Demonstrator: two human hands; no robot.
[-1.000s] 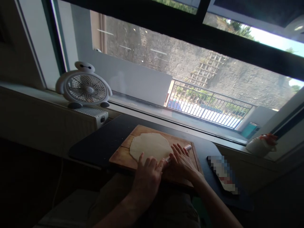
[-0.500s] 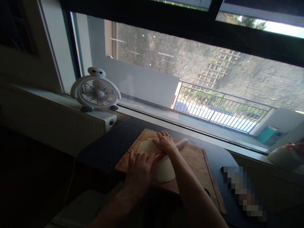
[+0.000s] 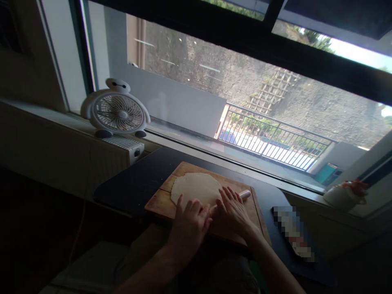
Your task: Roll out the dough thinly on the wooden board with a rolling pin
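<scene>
A pale, rounded sheet of rolled dough [image 3: 196,187] lies flat on a wooden cutting board [image 3: 157,206]. Across its near right side runs a rolling pin [image 3: 245,195], whose right end sticks out past my right hand [image 3: 234,212]. That hand rests palm down over the pin with its fingers stretched out. My left hand [image 3: 190,222] is at the pin's other end, most fingers bent around it and one finger pointing out above the dough. Both hands hide the pin's middle and left end, along with the dough's near edge.
The board sits on a dark table [image 3: 128,188] against a large window. A white fan [image 3: 118,114] stands on the radiator [image 3: 134,152] at left. A blurred-out flat object [image 3: 292,232] lies at the table's right side. A pale pot [image 3: 343,198] is on the sill.
Both hands and the rolling pin have moved nearer and to the right over the dough, uncovering its far part. The view has shifted slightly.
</scene>
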